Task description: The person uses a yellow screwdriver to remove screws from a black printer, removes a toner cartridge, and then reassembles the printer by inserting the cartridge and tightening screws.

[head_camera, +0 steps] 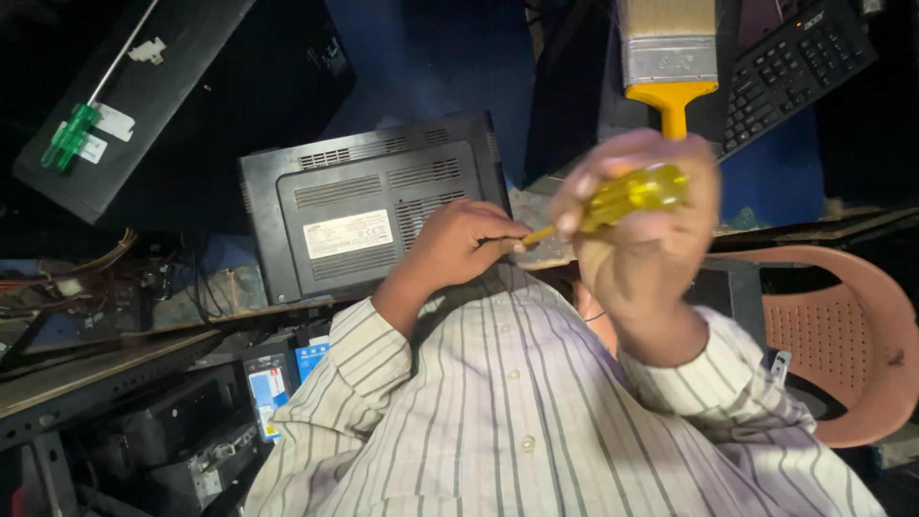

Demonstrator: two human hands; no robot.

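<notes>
My right hand is closed around the clear yellow handle of a screwdriver, raised close to the camera. Its thin shaft points left, and my left hand pinches that shaft near the tip with its fingertips. Both hands hover in front of a black vented device casing that bears a white label. A wide paintbrush with a yellow handle shows just above my right hand; its handle disappears behind my fingers, and I cannot tell whether I am holding it. Striped shirt sleeves cover both my forearms.
A black keyboard lies at the top right. A green-handled screwdriver rests on a dark panel at the top left. A salmon plastic chair stands at the right. Wires and small blue-and-white boxes clutter the lower left shelves.
</notes>
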